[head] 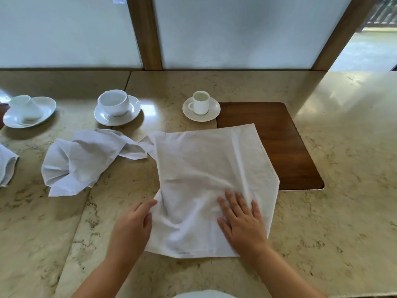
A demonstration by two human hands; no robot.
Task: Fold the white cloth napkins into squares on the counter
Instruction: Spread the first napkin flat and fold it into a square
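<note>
My right hand [240, 222] lay flat and open on the white napkin [206, 181], which was spread partly over the wooden board [279, 134]. My left hand [133, 224] pinched its left edge, away from the board.

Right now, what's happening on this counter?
A person is folding a white napkin on the stone counter. The right hand lies flat on the cloth near its front edge, while the left hand has a grip on its left edge. A crumpled napkin waits to the left. Three cups on saucers stand behind, and one has tipped over.
</note>
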